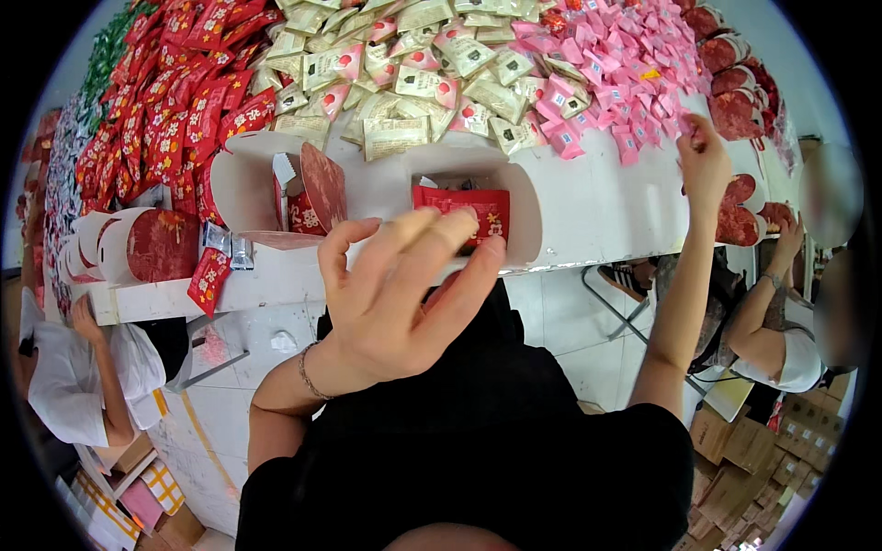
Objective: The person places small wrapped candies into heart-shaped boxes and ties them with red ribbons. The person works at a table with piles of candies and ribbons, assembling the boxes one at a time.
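My left hand hovers over an open white box, its fingers spread and holding nothing I can see. Inside that box lie a red packet and some darker wrapped pieces, partly covered by my fingers. My right hand reaches far to the right, beside the edge of a heap of small pink packets. Its fingers are curled together at the tips; what they hold, if anything, is too small to make out. Left of my left hand stands another open box with a red flap, containing red and silver packets.
Heaps of cream packets and red packets cover the back of the white table. Folded red-and-white boxes stand at the left edge, others at the right. Co-workers sit at both sides; cartons are stacked lower right.
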`<state>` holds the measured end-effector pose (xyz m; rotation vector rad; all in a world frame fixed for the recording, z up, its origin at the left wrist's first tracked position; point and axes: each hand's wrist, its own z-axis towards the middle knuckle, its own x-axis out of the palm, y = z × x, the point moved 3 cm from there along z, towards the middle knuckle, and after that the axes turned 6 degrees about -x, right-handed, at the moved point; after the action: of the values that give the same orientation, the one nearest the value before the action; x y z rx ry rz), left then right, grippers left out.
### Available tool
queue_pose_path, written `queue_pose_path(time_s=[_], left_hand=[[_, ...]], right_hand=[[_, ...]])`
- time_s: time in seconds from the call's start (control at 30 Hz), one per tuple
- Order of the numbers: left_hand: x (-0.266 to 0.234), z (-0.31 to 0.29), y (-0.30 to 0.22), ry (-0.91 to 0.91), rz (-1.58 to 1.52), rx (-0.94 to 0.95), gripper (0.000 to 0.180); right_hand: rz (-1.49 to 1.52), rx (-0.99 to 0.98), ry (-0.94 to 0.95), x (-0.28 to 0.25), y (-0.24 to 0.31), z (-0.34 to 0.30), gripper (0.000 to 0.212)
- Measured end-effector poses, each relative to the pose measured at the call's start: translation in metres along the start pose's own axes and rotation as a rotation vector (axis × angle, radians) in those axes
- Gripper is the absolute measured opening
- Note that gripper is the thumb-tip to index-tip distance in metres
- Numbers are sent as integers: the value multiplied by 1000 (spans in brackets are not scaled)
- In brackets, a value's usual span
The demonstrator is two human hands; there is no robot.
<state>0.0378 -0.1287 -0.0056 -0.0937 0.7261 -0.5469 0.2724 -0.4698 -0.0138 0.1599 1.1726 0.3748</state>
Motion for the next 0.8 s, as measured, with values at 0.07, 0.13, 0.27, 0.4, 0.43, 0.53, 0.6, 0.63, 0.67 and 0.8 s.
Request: queue_pose_path(time_s=[0.07, 0.13, 0.27, 0.4, 0.43, 0.53, 0.6, 0.63, 0.67, 0.8], left_hand=[[7, -3, 9, -82, -197, -104, 43], [18, -4, 21, -101, -444, -258, 84], [43, -10, 35, 101, -686, -418, 130], [55, -20, 41, 199, -761, -612, 129], [56, -20, 40, 195, -743, -592, 129], [56, -19, 38, 143, -774, -583, 129], [55, -17, 37, 92, -937, -592, 129], [55, -17, 37, 104, -1002, -606, 128], [54, -17, 39, 89, -977, -598, 127], [55, -17, 46, 133, -829, -558, 121]], right_hand=[[605, -53, -42, -28, 55, -10, 28], [924, -304, 76, -50, 129, -32, 22], [338, -1084, 564, -72, 250, -65, 17], [-37, -1178, 601, -53, 285, -66, 20], [73, -1163, 541, -50, 287, -64, 20], [321, -1068, 452, -36, 288, -70, 27], [305, -1046, 593, -24, 286, -78, 47], [435, -1058, 536, -26, 284, -81, 53], [529, -1036, 565, -27, 280, -86, 59], [328, -1188, 320, -43, 261, -100, 65]])
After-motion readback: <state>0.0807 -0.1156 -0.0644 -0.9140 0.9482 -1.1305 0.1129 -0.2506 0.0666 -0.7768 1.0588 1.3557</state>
